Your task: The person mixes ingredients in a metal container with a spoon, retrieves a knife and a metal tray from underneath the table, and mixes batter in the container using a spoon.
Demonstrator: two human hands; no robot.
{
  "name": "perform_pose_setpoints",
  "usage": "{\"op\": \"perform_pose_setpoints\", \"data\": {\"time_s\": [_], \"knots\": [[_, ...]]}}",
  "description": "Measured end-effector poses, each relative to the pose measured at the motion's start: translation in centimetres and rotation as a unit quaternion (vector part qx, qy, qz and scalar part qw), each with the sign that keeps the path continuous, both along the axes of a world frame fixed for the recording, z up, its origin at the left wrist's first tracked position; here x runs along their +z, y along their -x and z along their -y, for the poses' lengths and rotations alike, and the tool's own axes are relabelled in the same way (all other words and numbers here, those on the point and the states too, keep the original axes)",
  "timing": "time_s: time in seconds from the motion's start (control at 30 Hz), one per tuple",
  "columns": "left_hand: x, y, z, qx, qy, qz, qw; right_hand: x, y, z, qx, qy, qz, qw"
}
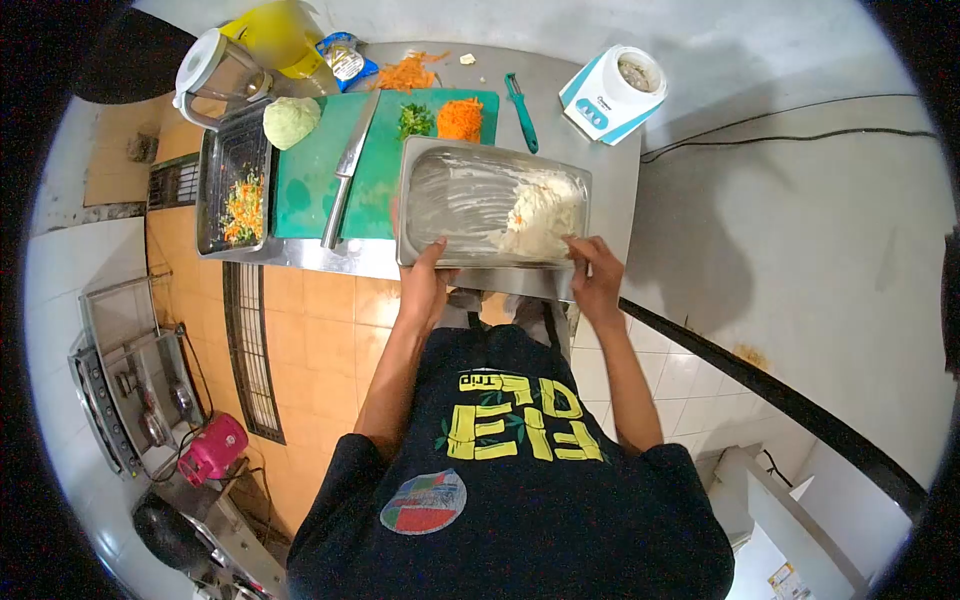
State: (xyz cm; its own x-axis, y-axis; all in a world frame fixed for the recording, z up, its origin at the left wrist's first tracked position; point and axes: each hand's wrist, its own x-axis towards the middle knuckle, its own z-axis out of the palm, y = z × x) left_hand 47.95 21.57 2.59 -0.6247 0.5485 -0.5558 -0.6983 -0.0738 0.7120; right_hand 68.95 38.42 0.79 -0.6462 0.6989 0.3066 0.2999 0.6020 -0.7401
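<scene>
A rectangular steel pan (450,215) sits at the table's front edge, partly over the green cutting board. Pale, sticky dough or batter (542,215) is heaped in its right part, with smears across the bottom. My left hand (425,290) grips the near rim at the left corner, thumb on top and the other fingers hidden below. At the near right corner, my right hand (597,280) is closed on the rim, its fingertips beside the dough. Left of the pan, a large knife (350,165) lies across the green cutting board (305,200).
Grated carrot (460,119), chopped greens (416,121) and a cabbage (292,122) lie on the board. A dark tray (204,215) holds mixed vegetables at left. Behind are a peeler (521,115), a blender base (615,95), a blender jug (215,80) and carrot peelings (408,73).
</scene>
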Motion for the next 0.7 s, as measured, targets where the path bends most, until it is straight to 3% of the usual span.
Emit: {"op": "perform_pose_setpoints", "data": {"time_s": [0.13, 0.17, 0.27, 0.3, 0.4, 0.43, 0.53, 0.57, 0.7], "knots": [[-0.7, -0.2, 1.0, -0.02, -0.003, 0.026, 0.999, 0.5, 4.2, 1.8, -0.02, -0.043, -0.044, 0.998], [0.0, -0.5, 0.8, -0.012, -0.002, 0.019, 1.0, 1.3, 4.7, 1.2, -0.025, -0.103, -0.009, 0.994], [0.2, -0.6, 0.5, -0.001, -0.016, 0.008, 1.0, -1.6, 3.8, -1.9, -0.08, -0.107, -0.021, 0.991], [0.1, -0.5, 0.4, 0.003, -0.023, 0.007, 1.0, -0.6, 3.2, -1.7, -0.1, -0.034, -0.008, 0.994], [0.2, -0.9, 0.5, 0.015, -0.031, 0.004, 0.999, 1.8, 2.9, 0.5, -0.121, -0.02, -0.012, 0.992], [0.5, -1.1, 0.4, 0.021, -0.025, 0.006, 0.999, 2.0, 3.3, 1.6, -0.117, -0.064, -0.044, 0.99], [0.9, -1.4, 0.6, 0.026, -0.02, 0.004, 0.999, 0.7, 5.0, 4.6, -0.07, -0.033, -0.019, 0.997], [0.3, -1.3, 0.8, 0.023, -0.03, -0.001, 0.999, -0.9, 4.5, 3.5, -0.088, -0.087, -0.047, 0.991], [-0.4, -1.2, 0.9, 0.019, -0.079, -0.005, 0.997, -0.3, 3.2, -0.5, -0.162, -0.034, -0.06, 0.984]]}}
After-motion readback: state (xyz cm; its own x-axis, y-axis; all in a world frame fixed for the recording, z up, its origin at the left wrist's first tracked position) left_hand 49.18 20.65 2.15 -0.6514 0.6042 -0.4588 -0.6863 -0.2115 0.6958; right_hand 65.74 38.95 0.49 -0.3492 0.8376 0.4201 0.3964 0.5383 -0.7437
